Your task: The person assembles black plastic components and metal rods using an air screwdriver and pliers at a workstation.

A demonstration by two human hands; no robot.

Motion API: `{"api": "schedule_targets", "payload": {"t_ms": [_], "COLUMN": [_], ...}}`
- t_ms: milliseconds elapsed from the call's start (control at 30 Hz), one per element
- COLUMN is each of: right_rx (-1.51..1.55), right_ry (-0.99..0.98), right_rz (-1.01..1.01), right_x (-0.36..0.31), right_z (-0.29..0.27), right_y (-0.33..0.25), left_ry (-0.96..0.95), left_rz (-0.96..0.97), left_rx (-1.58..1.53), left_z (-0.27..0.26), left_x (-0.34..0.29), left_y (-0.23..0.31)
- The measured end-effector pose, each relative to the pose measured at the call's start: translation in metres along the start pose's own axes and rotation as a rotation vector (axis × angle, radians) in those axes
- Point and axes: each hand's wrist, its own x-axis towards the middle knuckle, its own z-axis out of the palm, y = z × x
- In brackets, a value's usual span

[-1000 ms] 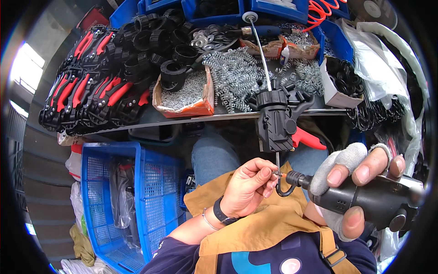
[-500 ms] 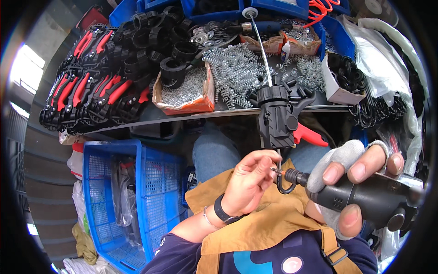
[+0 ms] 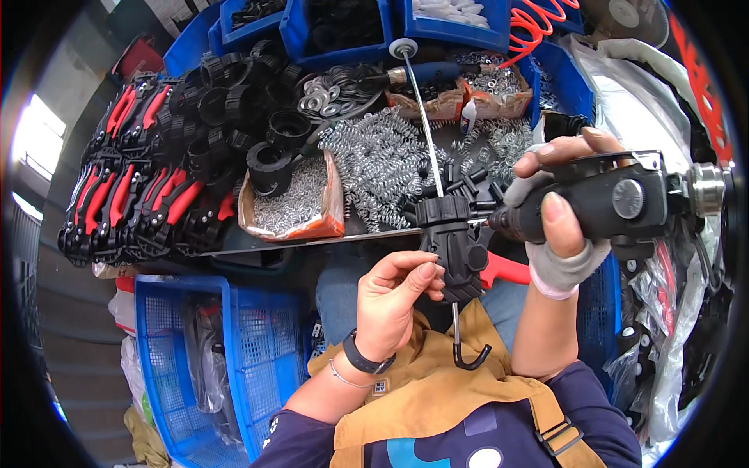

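Note:
In front of me a caulking gun body [image 3: 460, 261] of black plastic hangs over the bench's near edge, its red trigger [image 3: 503, 269] to the right. Through it runs a metal plunger rod [image 3: 427, 140], with a round disc on the far end and a hook on the near one. Curled fingertips of my left hand [image 3: 396, 300] meet at the body's left side; whether they pinch something small is hidden. My right hand [image 3: 566, 203], in a grey glove with bare fingertips, grips a black power screwdriver [image 3: 601, 204]. Its bit points left, at the body's collar.
Left on the bench lie stacked black bodies with red triggers [image 3: 121, 191] and black rings [image 3: 269, 168]. A carton of small metal parts [image 3: 289, 203], loose springs [image 3: 374, 156], and blue bins [image 3: 335, 35] surround the work. A blue crate [image 3: 265, 374] stands lower left.
The screwdriver has moved from the hooked near end of the rod up to the collar. My left hand has shifted from the rod to the body's left side.

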Motion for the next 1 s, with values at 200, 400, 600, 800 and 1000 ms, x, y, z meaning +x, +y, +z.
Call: {"api": "schedule_targets", "payload": {"t_ms": [200, 400, 600, 800, 1000], "right_rx": [0.055, 0.06, 0.335, 0.156, 0.256], "right_ry": [0.007, 0.097, -0.135, -0.279, -0.128], "right_rz": [0.085, 0.042, -0.056, -0.113, -0.101], "right_x": [-0.013, -0.01, -0.023, -0.038, -0.059], "right_z": [-0.004, -0.006, 0.007, 0.002, 0.006], "right_y": [0.024, 0.006, -0.083, -0.095, -0.101], "left_ry": [0.039, 0.012, -0.185, -0.273, -0.303], "left_rz": [0.064, -0.075, -0.428, -0.34, -0.318], "left_rx": [0.021, -0.121, -0.319, -0.401, -0.309], "left_z": [0.0, -0.003, 0.01, 0.014, 0.016], "left_x": [-0.001, -0.005, -0.035, -0.047, -0.054], "left_y": [-0.009, 0.003, -0.002, -0.016, -0.019]}}
